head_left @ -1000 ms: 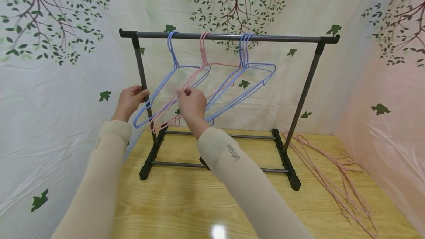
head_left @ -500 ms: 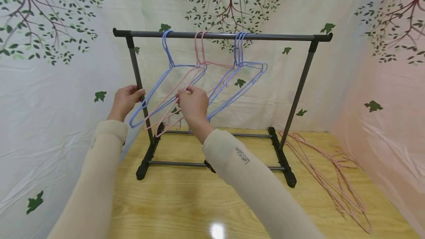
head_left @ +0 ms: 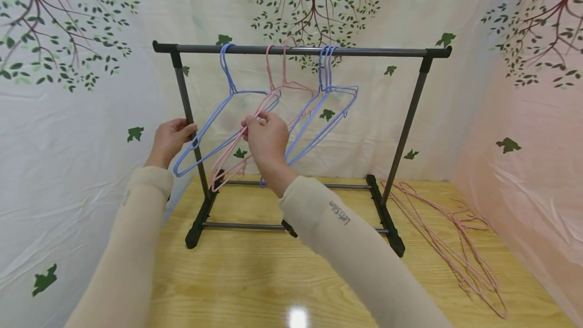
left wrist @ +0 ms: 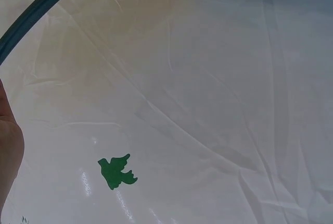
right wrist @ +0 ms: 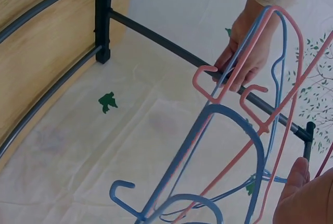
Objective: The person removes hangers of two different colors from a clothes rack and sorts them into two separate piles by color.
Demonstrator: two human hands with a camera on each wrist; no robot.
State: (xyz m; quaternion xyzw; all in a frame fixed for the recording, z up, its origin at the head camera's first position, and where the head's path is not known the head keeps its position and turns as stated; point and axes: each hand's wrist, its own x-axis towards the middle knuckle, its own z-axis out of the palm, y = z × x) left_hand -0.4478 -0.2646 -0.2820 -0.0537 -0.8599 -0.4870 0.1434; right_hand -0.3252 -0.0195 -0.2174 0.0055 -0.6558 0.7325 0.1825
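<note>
My left hand [head_left: 169, 140] grips the left post [head_left: 183, 92] of a black clothes rack. Two pink hangers [head_left: 268, 72] sit at the middle of its top bar [head_left: 373, 52]; my right hand [head_left: 267, 138] pinches the sloping arm of the pink wire. The right-hand pink hook [head_left: 285, 67] stands slightly above the bar. Blue hangers [head_left: 226, 72] hang to the left, and several more blue hangers [head_left: 321, 70] to the right. In the right wrist view, a pink hanger [right wrist: 299, 78] crosses blue ones near my right hand [right wrist: 307, 198].
Several pink hangers [head_left: 455, 247] lie in a loose pile on the wooden surface [head_left: 255, 272], right of the rack's foot [head_left: 393, 237]. Printed sheets [head_left: 200, 19] stand behind and along both sides.
The two pink hooks have spread apart, one shifting right and rising a little over the bar. The view has drifted slightly; my left hand has stayed on the post.
</note>
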